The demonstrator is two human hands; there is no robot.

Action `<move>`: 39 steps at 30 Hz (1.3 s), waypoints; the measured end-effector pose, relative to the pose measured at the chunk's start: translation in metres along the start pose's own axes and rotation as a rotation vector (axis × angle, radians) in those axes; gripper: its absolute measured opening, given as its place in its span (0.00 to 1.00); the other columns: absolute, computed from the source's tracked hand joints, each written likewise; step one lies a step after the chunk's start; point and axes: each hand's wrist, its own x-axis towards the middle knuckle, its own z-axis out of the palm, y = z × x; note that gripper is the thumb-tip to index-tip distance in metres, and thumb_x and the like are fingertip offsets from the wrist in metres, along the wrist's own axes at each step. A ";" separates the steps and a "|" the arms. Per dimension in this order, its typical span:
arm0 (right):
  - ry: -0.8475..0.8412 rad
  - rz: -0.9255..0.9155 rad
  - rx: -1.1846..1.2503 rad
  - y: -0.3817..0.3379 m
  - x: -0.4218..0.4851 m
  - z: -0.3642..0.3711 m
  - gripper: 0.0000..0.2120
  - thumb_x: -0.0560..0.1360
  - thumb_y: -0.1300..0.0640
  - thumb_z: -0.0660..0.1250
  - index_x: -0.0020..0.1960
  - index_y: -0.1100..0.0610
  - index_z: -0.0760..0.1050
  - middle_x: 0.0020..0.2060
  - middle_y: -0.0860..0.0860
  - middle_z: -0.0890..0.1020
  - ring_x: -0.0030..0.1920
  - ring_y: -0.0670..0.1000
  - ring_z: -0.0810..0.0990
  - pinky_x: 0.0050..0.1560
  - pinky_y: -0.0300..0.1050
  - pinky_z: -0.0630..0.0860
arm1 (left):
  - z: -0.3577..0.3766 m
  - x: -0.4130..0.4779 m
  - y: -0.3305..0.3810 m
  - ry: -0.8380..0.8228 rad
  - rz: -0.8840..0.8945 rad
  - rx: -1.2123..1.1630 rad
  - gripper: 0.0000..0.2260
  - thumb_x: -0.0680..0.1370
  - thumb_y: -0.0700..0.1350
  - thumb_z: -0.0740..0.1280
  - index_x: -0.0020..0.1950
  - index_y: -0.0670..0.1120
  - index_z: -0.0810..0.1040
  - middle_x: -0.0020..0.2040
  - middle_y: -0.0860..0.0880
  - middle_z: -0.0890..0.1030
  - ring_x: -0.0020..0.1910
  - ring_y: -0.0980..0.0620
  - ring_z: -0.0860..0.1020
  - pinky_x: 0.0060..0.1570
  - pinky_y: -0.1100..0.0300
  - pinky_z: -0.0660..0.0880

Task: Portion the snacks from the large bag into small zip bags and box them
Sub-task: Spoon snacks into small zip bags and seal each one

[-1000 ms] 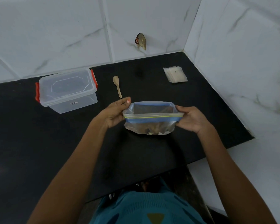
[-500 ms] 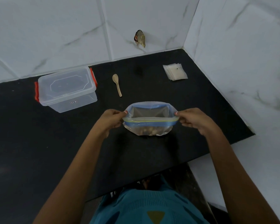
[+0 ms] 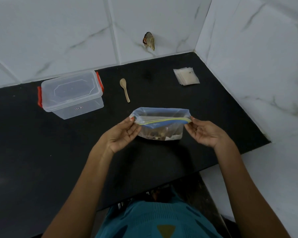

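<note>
Black surface (image 3: 58,160) in a white-tiled corner. Large bag (image 3: 159,133) stretched between the fingers (image 3: 131,128), pinched at its zip ends by left hand (image 3: 121,136) and right hand (image 3: 207,133), mouth open. Probably light, limp, slippery film; best gripped along the stiffer zip strip.

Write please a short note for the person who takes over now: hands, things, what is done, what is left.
Left hand pinches the left end of the mouth of the large clear zip bag with blue strip; right hand pinches the right end.
The mouth is open; the bag rests on the black counter, snacks at its bottom.
Clear plastic box with red clips, lid on: back left. Small wooden spoon: right of it. Stack of small clear zip bags: back right.
Done: large bag opened. Left: fill small bags, box them.
</note>
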 end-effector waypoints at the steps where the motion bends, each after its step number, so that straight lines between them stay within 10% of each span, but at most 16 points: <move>1: -0.003 -0.005 0.042 0.001 0.001 0.001 0.06 0.76 0.64 0.61 0.44 0.63 0.76 0.35 0.56 0.84 0.35 0.49 0.84 0.37 0.40 0.81 | -0.001 -0.001 -0.001 -0.027 -0.010 -0.042 0.07 0.78 0.36 0.60 0.46 0.42 0.77 0.40 0.44 0.83 0.35 0.53 0.83 0.43 0.56 0.79; 15: 0.052 0.030 -0.088 0.003 -0.004 0.012 0.05 0.74 0.63 0.64 0.49 0.59 0.75 0.45 0.54 0.78 0.48 0.49 0.76 0.57 0.43 0.72 | 0.008 -0.008 -0.005 0.155 -0.091 0.048 0.07 0.74 0.36 0.63 0.51 0.42 0.74 0.49 0.43 0.75 0.48 0.49 0.76 0.50 0.56 0.75; 26: -0.040 0.010 0.121 0.009 0.001 0.000 0.25 0.51 0.74 0.76 0.47 0.65 0.76 0.40 0.58 0.84 0.41 0.54 0.84 0.41 0.48 0.82 | 0.008 -0.013 -0.007 0.049 -0.025 -0.080 0.14 0.78 0.33 0.57 0.60 0.44 0.74 0.54 0.39 0.76 0.51 0.44 0.77 0.55 0.43 0.72; 30: 0.038 -0.047 0.316 0.012 0.007 0.001 0.11 0.72 0.74 0.59 0.51 0.65 0.71 0.44 0.61 0.78 0.57 0.55 0.76 0.58 0.50 0.72 | 0.012 -0.011 -0.013 0.019 0.027 -0.201 0.09 0.78 0.32 0.55 0.52 0.38 0.74 0.52 0.37 0.76 0.59 0.42 0.74 0.59 0.47 0.70; 39: -0.002 -0.121 0.484 0.029 0.016 0.008 0.12 0.73 0.74 0.54 0.45 0.60 0.70 0.45 0.59 0.77 0.50 0.57 0.77 0.61 0.52 0.70 | 0.012 0.004 -0.025 -0.005 0.095 -0.520 0.10 0.76 0.32 0.54 0.52 0.37 0.72 0.52 0.37 0.75 0.50 0.44 0.76 0.59 0.49 0.72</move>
